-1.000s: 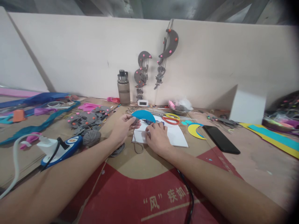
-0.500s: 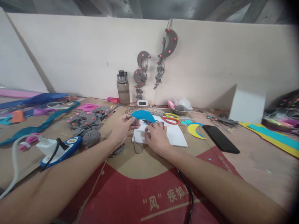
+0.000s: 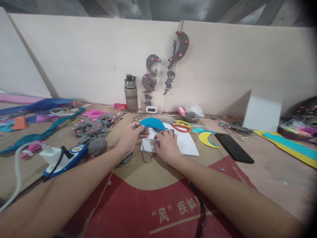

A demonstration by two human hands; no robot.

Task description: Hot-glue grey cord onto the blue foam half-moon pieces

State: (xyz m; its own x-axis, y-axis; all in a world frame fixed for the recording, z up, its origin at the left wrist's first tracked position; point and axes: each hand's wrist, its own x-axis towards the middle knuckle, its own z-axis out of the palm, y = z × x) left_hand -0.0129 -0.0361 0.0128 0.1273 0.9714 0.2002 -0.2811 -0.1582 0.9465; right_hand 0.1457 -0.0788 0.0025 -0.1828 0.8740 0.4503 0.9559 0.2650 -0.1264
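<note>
Just two bare forearms, no sleeves, watch or rings on either the left hand [image 3: 130, 138] or right hand [image 3: 168, 147].

Soft even light, faint shadows; wide-angle warp, dark right edge.

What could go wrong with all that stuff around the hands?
The left hand pinches a small grey piece at the blue half-circle; it might slip or tear. The scissors lie just beyond the right hand, so reaching forward could nick a finger. The black phone lies near the right forearm and might get nudged.
</note>
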